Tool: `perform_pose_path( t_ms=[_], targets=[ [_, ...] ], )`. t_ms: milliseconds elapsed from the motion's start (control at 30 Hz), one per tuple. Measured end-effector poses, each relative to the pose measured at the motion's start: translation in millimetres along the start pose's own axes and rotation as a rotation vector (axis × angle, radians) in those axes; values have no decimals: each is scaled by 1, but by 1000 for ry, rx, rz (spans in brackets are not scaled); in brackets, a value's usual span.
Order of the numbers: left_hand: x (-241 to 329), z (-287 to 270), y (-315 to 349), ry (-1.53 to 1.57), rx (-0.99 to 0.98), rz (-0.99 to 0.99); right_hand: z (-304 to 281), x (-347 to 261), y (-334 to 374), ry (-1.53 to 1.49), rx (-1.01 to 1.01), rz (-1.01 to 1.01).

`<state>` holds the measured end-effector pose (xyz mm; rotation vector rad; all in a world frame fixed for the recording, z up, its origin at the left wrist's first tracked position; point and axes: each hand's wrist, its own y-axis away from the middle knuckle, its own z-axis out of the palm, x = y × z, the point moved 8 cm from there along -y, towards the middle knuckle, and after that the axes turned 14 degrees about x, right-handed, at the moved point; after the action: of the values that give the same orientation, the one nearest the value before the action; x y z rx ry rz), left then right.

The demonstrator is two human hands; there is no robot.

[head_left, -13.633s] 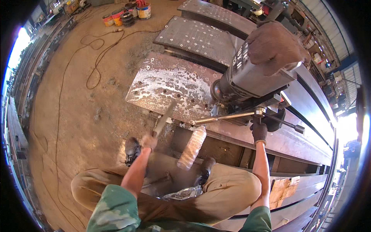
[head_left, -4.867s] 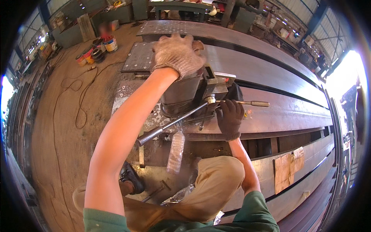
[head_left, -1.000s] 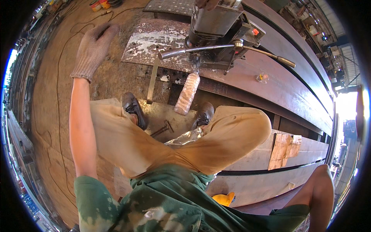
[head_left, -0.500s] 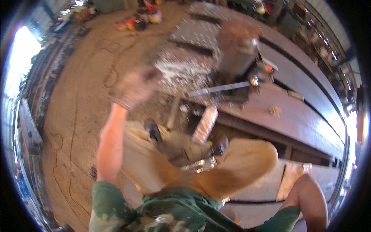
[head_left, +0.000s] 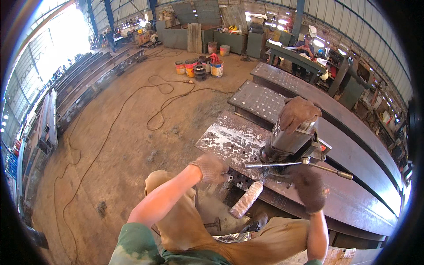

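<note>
My left hand [head_left: 212,168], in a dull knitted glove, is over the near corner of a steel plate with bolt holes [head_left: 225,139]; its fingers are smeared by motion. My right hand [head_left: 309,189], in a dark glove, is also blurred, just below the silver feed handles [head_left: 276,164] of a drilling machine [head_left: 282,141]; whether it touches them I cannot tell. The machine stands on the plate, with a brown glove or cloth [head_left: 298,114] draped over its top. A cloudy plastic bottle [head_left: 247,199] leans at the plate's near edge, between my hands.
Long steel beams [head_left: 349,119] stretch away to the right. A cable [head_left: 117,117] winds over the dirt floor on the left. Farther back stand several paint buckets [head_left: 191,67], and a person [head_left: 305,46] is at a green bench [head_left: 291,55]. Stacked steel sections [head_left: 84,84] line the left side.
The view has lifted, showing more of the workshop. My left hand has come right and nearer the plate. My right hand has moved from the lower right up beside the machine's handles.
</note>
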<state>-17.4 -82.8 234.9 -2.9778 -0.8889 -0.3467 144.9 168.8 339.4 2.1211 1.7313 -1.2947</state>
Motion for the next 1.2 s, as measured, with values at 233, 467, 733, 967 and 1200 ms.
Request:
perform_pose_path(
  t_ms=[233, 467, 733, 967, 1200],
  targets=[
    [21, -2, -3, -51, -86, -15, 67, -22, 15, 160, -312, -433],
    [30, 8, -4, -9, -82, 30, 168, 1, 26, 252, -610, -342],
    [33, 4, -26, -29, 69, 20, 336, 173, 185, 402, -752, 88],
    [25, -12, -37, -84, 208, -205, 275, 232, 234, 465, 92, 1030],
    [41, -17, -34, 132, 431, -85, 331, 284, 263, 63, 84, 1202]
  ],
)
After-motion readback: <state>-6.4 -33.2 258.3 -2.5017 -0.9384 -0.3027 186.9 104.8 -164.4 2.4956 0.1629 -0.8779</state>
